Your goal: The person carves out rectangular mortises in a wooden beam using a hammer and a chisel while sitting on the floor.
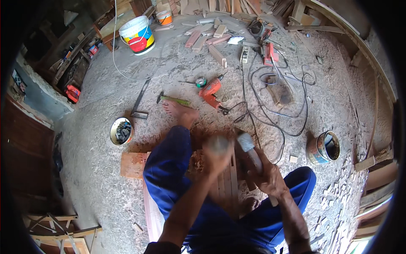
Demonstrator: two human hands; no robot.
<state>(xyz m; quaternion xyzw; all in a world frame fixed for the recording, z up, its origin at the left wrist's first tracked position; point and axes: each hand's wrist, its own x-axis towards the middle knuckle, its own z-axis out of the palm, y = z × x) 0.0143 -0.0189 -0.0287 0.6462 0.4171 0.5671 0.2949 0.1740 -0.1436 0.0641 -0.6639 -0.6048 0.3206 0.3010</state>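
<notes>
My left hand [218, 161] is wrapped around an upright, round-topped handle [219, 144], smeared by motion. Its lower end is hidden, so I cannot tell what tool it is. Just to the right, my right hand [268, 177] grips a hammer [246, 142] with a light grey face, its handle end showing below the palm. Under the left hand and between my legs lie long wooden pieces [233, 182], side by side. A narrow dark slot shows in one of them. A reddish wooden block [133, 165] sticks out left of my knee.
Ahead lie an orange drill [210, 92], a green-handled hammer [175, 100], a carpenter's square [140, 103] and a red power tool [270, 55] with tangled cords. Small buckets stand left [122, 131] and right [323, 147]. Wood offcuts [218, 36] and a large bucket [137, 36] are farther off.
</notes>
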